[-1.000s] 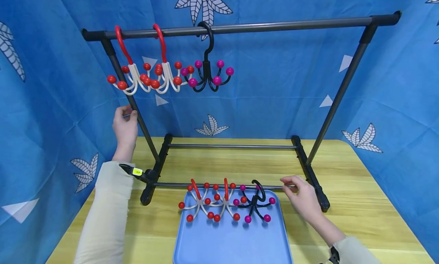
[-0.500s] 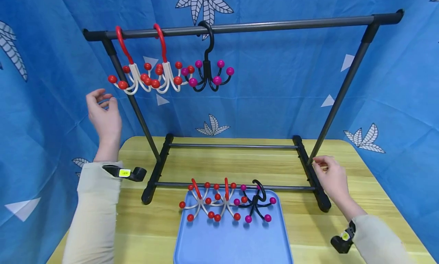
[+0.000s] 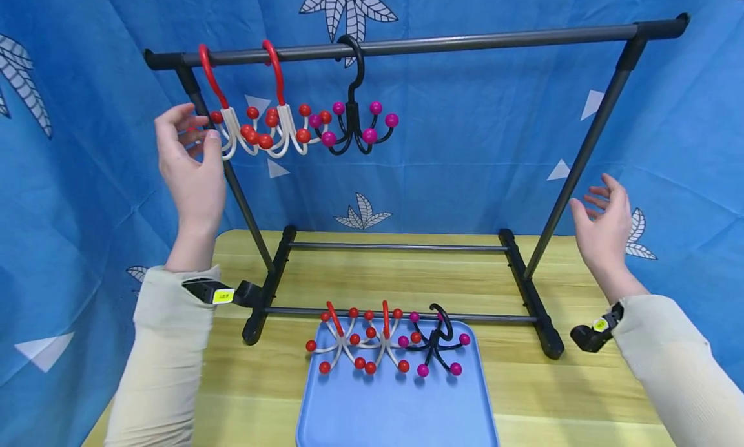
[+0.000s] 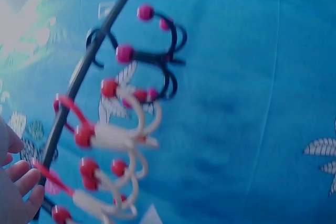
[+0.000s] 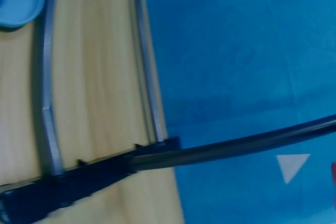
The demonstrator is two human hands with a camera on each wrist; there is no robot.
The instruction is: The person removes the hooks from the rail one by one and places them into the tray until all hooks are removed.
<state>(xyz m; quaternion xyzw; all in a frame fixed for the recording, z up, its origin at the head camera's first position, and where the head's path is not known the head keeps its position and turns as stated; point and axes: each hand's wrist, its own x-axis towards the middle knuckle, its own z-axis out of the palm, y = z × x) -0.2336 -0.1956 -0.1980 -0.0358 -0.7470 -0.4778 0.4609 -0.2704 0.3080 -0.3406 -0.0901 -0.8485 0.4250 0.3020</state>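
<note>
My left hand (image 3: 194, 169) is raised at the rack's left post, fingers loosely bent, overlapping the leftmost red-and-white octopus hook hanger (image 3: 231, 132) in the head view. The left wrist view shows its fingers (image 4: 21, 179) beside the top bar, holding nothing. A second red-and-white hanger (image 3: 285, 121) and a black one with magenta balls (image 3: 352, 121) hang further right on the bar. My right hand (image 3: 607, 227) is lifted outside the right post, fingers spread and bent, holding nothing. Two red-and-white hangers (image 3: 386, 337) and one black hanger (image 3: 433, 340) lie at the tray's far end.
The black garment rack (image 3: 488, 43) stands on a wooden table (image 3: 401, 272). Its lower crossbar (image 3: 506, 318) runs by the far edge of the blue tray (image 3: 401, 415). A blue leaf-patterned cloth (image 3: 465, 169) hangs behind and at both sides.
My left hand moved left off the post, then up towards the leftmost hanging hanger. My right hand rose from beside the tray to outside the right post. The hangers stayed where they were.
</note>
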